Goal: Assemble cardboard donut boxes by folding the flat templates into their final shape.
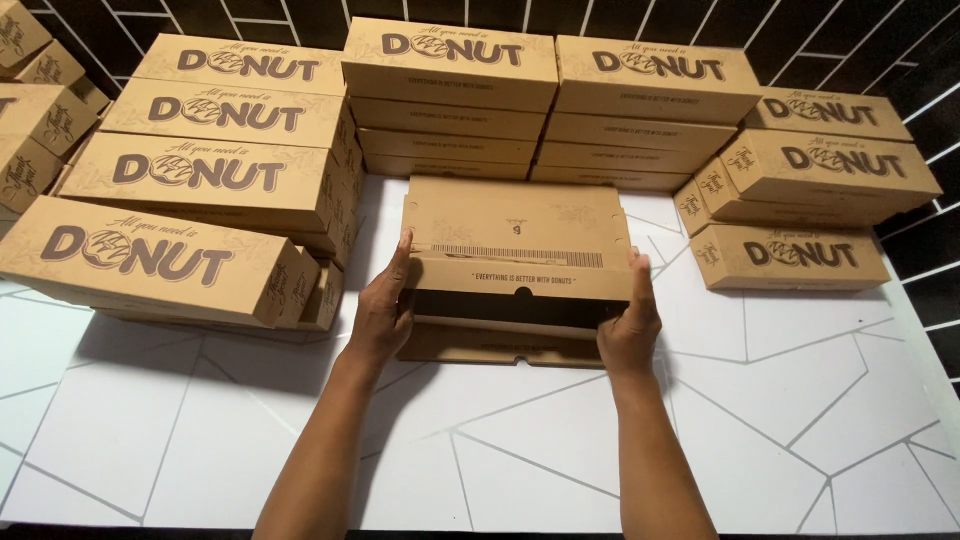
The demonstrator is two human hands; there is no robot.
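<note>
A flat brown cardboard box blank lies on the white table in front of me, partly folded. Its near long flap stands up, showing a dark inner face. My left hand grips the left end of that raised flap, thumb on the outside. At the right end my right hand grips it the same way. A loose bottom flap lies flat under both hands.
Stacks of finished brown boxes surround the work spot: a tall stack at left, two stacks at the back, a lower stack at right. A dark tiled wall stands behind. The table has grey line markings.
</note>
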